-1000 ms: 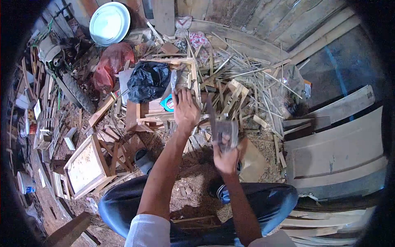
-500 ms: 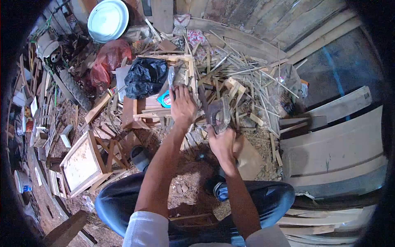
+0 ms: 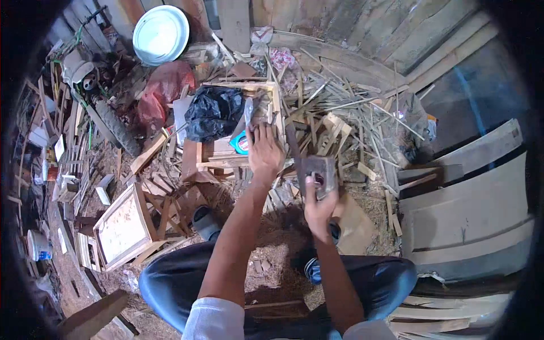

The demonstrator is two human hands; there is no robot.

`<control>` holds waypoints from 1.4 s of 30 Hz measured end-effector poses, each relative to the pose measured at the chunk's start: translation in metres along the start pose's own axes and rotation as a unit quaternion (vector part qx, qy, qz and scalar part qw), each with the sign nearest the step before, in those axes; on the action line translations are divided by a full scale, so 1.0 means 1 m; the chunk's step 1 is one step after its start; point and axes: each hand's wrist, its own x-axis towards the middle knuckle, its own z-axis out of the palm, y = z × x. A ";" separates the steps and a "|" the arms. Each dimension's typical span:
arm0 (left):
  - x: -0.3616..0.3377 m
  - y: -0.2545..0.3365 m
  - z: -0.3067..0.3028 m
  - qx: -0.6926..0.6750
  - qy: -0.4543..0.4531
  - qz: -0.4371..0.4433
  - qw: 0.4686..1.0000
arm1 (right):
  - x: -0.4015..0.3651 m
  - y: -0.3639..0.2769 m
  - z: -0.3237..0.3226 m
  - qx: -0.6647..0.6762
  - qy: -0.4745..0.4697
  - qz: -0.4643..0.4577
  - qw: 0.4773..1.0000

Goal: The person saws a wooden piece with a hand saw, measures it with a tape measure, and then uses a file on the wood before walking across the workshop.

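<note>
Right fingers point(image 3: 310, 182) are gripping the saw point(image 3: 324, 164). Its blade point(image 3: 292, 141) is pointing forward beside the left hand point(image 3: 266, 155), grip unclear.

We look through one head-worn camera, facing forward and steeply down. Knees point(image 3: 164, 273) near, at bottom. Left hand point(image 3: 265, 152) and right hand point(image 3: 321, 205) around middle. Wooden box point(image 3: 276, 99) farther out; plank wall point(image 3: 334, 22) farthest, along top. Wide, round view, dark corners.

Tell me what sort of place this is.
Likely a woodworking shop: the right hand grips what looks like a saw, wood scraps lie heaped beyond it, and apparent sawdust lies underfoot.
</note>
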 end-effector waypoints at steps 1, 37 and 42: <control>0.000 0.000 0.001 0.004 -0.003 -0.004 1.000 | 0.000 0.004 0.004 -0.035 0.034 -0.014 0.999; 0.003 0.005 -0.006 0.003 -0.060 -0.031 0.998 | -0.064 -0.058 -0.037 0.010 0.038 0.133 0.990; 0.002 0.004 -0.005 0.013 -0.033 -0.022 0.999 | -0.022 -0.022 -0.022 0.021 0.008 0.153 0.988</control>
